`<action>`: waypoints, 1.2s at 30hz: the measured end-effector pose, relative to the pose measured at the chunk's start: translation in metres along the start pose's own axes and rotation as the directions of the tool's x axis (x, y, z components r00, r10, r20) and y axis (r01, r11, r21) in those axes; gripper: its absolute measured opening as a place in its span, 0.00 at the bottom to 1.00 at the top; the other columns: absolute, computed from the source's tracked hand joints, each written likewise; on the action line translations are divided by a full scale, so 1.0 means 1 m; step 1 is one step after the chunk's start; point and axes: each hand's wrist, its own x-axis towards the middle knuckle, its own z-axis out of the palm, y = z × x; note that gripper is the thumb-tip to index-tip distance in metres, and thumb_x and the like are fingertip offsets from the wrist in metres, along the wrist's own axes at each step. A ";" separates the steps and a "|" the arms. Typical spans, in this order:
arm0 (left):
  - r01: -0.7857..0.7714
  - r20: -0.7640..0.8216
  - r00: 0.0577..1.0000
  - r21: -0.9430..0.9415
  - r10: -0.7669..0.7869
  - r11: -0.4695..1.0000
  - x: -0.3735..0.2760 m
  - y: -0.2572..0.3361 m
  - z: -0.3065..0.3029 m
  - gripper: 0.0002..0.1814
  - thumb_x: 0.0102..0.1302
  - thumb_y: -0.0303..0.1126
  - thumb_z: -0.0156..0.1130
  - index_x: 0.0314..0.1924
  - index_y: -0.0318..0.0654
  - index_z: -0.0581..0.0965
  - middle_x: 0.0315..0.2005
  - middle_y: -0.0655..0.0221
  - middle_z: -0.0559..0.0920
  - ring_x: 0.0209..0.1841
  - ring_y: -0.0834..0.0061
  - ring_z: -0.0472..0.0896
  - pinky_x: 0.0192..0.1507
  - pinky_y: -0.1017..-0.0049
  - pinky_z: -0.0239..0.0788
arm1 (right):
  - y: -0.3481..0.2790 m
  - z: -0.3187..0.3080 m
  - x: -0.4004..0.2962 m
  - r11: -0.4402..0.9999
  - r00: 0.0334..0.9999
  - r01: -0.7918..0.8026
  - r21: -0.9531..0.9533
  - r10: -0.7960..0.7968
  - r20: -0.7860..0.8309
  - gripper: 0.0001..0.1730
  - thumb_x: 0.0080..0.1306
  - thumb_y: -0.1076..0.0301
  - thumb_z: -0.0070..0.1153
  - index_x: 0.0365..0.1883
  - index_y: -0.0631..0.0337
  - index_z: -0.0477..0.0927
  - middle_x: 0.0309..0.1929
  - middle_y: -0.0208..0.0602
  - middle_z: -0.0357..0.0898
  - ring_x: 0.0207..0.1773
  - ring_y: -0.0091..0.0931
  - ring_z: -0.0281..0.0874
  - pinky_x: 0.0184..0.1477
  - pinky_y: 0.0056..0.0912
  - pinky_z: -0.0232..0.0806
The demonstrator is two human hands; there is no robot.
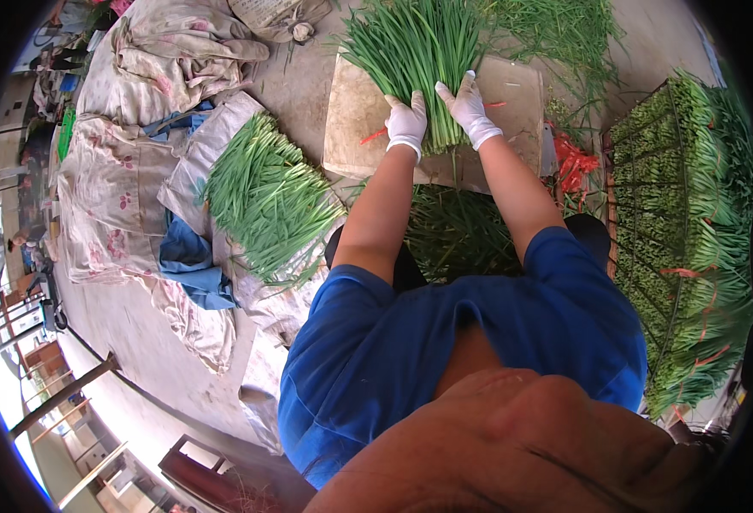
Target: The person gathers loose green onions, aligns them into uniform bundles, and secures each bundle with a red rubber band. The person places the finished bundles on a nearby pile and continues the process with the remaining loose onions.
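Observation:
A thick bunch of long green leafy stalks, like garlic chives [424,64], lies on a worn pale board [351,122] before me, its pale ends towards me. My left hand [407,122], in a white glove, presses the bunch's left side. My right hand [469,110], gloved alike, grips its right side with thumb and fingers spread along the stalks. A red tie [374,136] lies on the board beside my left hand, and part of another [496,104] shows by my right hand. Whether a tie runs beneath the bunch is hidden.
Loose stalks [267,199] lie on cloth at the left, near flowered sheets [113,192] and a blue cloth [194,263]. Tied bunches [658,211] stack at the right. Red plastic strips [572,160] sit beside the board. Loose leaves [556,32] litter the floor beyond.

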 end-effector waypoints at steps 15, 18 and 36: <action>-0.109 0.267 0.958 -0.016 0.110 0.994 0.004 -0.001 -0.018 0.45 0.65 0.56 0.44 0.65 0.23 0.46 0.60 0.41 0.60 0.63 0.50 0.60 0.62 0.62 0.54 | 0.000 -0.020 -0.002 0.999 0.974 -0.032 -0.019 0.035 0.223 0.59 0.57 0.29 0.43 0.65 0.77 0.46 0.61 0.66 0.58 0.65 0.48 0.57 0.63 0.39 0.54; -0.131 0.364 0.908 -0.224 0.208 0.966 0.025 -0.031 -0.050 0.43 0.67 0.55 0.45 0.63 0.20 0.50 0.56 0.46 0.68 0.60 0.57 0.67 0.59 0.71 0.59 | -0.014 -0.057 0.005 0.982 0.937 -0.114 -0.150 0.157 0.312 0.55 0.59 0.30 0.43 0.63 0.76 0.52 0.55 0.66 0.66 0.62 0.47 0.62 0.61 0.40 0.56; -0.047 -0.179 0.883 -0.954 -0.434 0.297 -0.014 -0.337 -0.135 0.13 0.64 0.25 0.50 0.49 0.32 0.74 0.36 0.68 0.80 0.35 0.79 0.77 0.38 0.81 0.70 | -0.262 0.113 -0.039 0.545 0.309 0.820 0.177 -0.681 0.664 0.23 0.61 0.60 0.55 0.54 0.58 0.73 0.56 0.42 0.71 0.60 0.36 0.65 0.62 0.34 0.57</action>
